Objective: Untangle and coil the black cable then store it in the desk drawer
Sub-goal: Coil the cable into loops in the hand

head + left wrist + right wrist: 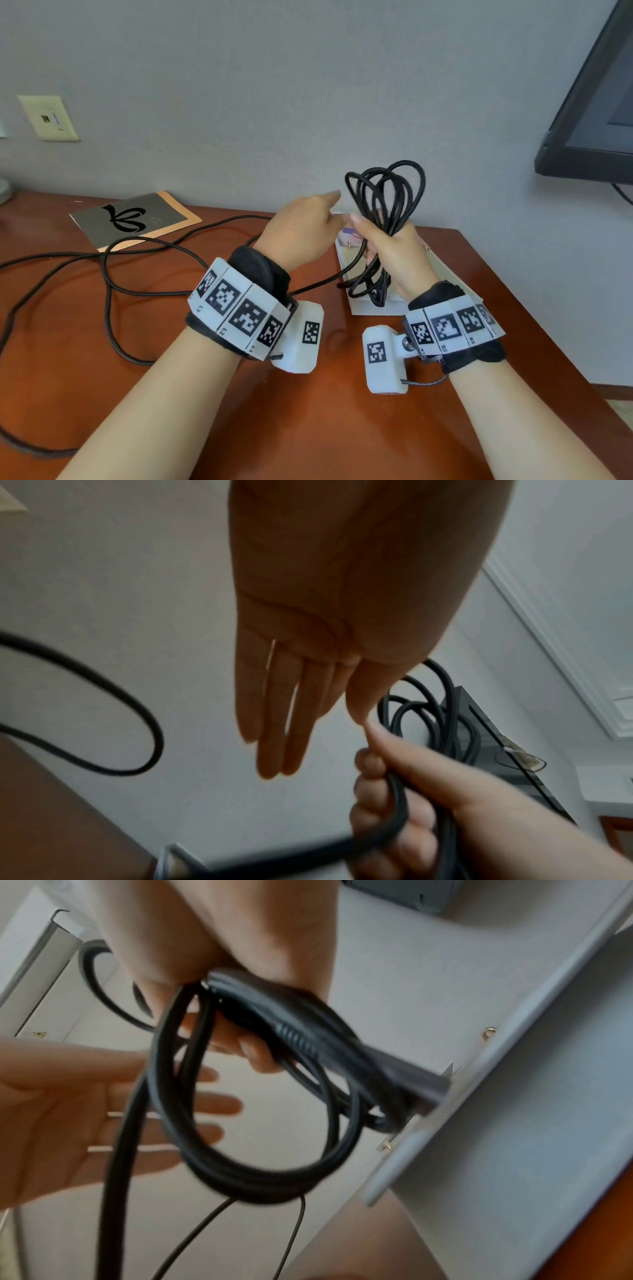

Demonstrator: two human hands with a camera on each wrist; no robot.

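My right hand [387, 246] grips a bundle of black cable [387, 192] upright above the desk, with several loops standing above the fist and more hanging below it [260, 1172]. A plug end [404, 1080] lies in the bundle under the fingers. My left hand [305, 229] hovers just left of the bundle with its fingers [274, 723] straight and holds nothing. The uncoiled rest of the cable [113, 274] trails from the bundle across the brown desk [308, 411] to the left.
A white box-like object [370, 301] lies on the desk under my right hand. A dark booklet [133, 219] sits at the back left, a wall socket plate [48, 118] above it. A monitor [596, 102] hangs at the upper right.
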